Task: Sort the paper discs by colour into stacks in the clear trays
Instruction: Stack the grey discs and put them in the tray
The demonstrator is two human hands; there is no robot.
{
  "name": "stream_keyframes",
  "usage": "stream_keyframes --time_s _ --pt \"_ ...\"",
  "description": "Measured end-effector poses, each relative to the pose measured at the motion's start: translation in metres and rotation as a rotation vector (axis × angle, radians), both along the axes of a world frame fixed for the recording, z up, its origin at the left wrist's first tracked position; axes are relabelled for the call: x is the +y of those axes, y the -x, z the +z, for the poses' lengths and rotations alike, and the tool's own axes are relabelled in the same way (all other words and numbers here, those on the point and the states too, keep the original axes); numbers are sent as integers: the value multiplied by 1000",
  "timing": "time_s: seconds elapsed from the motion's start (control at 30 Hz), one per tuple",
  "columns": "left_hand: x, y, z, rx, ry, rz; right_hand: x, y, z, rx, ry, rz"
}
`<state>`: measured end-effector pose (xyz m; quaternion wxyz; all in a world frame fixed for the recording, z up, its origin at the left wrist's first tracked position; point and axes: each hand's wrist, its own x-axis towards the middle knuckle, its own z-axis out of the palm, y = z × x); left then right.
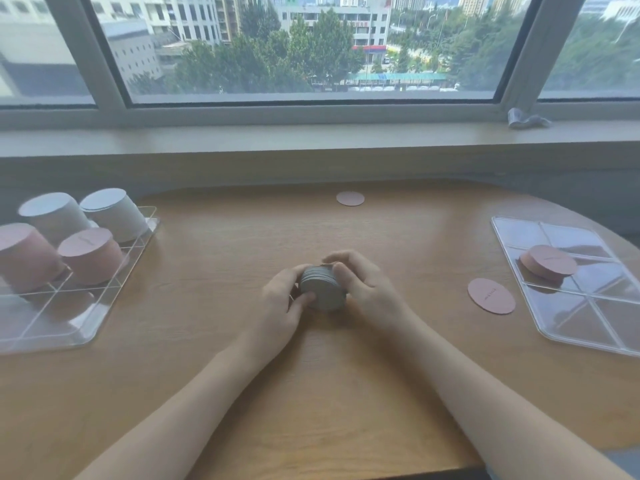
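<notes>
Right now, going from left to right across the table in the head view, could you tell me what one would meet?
Left clear tray with pink and white stacks → left hand → grey disc stack gripped by both hands → right hand → loose pink disc → right clear tray holding one pink stack.

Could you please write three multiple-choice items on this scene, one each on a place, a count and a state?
1. Where is the grey stack?
A. In the left tray
B. Between both hands at mid-table
C. On the sill

2. How many stacks stand in the left tray?
A. Two
B. Four
C. Six

3. What is the state of the pink disc beside the right tray?
A. Flat on the table
B. Held in the fingers
C. Leaning on the tray

Key: 1 B, the left hand and right hand hold it; 2 B, two whitish and two pink; 3 A, it lies alone, untouched.
</notes>
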<state>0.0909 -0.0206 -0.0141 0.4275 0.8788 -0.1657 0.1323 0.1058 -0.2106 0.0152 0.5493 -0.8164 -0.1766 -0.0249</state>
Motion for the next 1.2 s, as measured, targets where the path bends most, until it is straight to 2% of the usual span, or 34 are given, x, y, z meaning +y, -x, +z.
stream_keyframes --time_s 0.1,0.2,0.3,0.47,0.6,0.7,0.83,0.9,1.07,1.2 --pt "0 -2 -4 -33 -97 -2 11 4 -13 -75 145 119" --pt "0 -3 -7 -11 -177 -25 16 -2 -18 -161 248 113" --pt "1 -3 -6 28 -170 -73 15 -3 -17 -146 254 84" --pt "0 -4 -9 -48 -124 -48 14 1 -18 -179 242 -49" --pt "-2 6 -4 -110 -170 -44 28 6 -12 -16 43 -179" --pt "-7 10 1 -213 -234 52 44 13 -10 101 -121 -213" --pt "-6 10 4 -253 -248 154 47 16 -12 99 -71 -168" --pt "-5 10 4 -246 -202 164 41 17 -9 145 -132 -99" --pt "3 7 11 -131 79 72 22 15 -2 329 -504 108" --pt "6 9 15 -97 131 -24 15 16 5 464 -665 225"
